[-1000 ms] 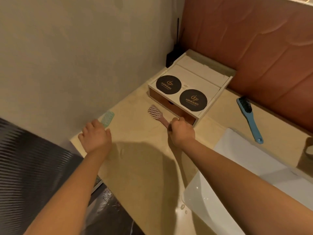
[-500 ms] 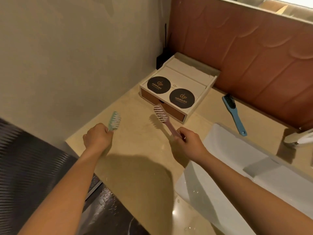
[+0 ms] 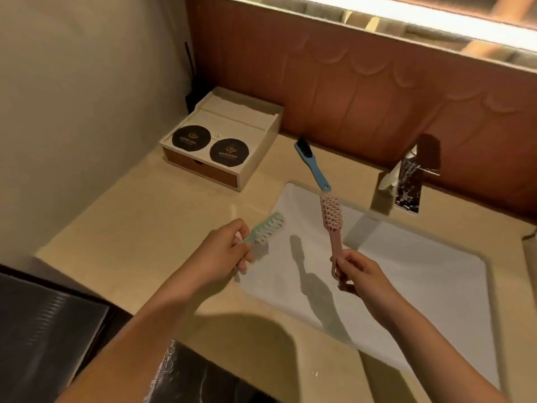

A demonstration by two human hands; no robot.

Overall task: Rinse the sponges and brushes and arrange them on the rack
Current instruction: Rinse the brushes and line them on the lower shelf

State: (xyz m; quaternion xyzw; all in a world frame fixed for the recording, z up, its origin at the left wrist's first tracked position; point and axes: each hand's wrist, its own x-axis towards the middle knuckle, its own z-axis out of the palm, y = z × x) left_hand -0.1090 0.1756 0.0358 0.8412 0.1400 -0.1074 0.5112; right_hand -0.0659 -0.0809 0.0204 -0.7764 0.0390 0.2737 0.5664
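Holding, left grip (image 3: pixel 220 251): clasps the green brush (image 3: pixel 268 229) by its handle, bristles just past the knuckles, over the sink (image 3: pixel 421 274).
Pinching, right grip (image 3: pixel 360 274): grasps the pink brush (image 3: pixel 331 216), head upright above it.
Faucet (image 3: pixel 406 181): beyond the right grip; best to bring both heads under its spout.
Blue brush (image 3: pixel 312 164): on the table (image 3: pixel 145 228), farther off.

Open sink basin (image 3: pixel 421 271) below, faucet (image 3: pixel 406 184) and blue brush (image 3: pixel 312 164) behind
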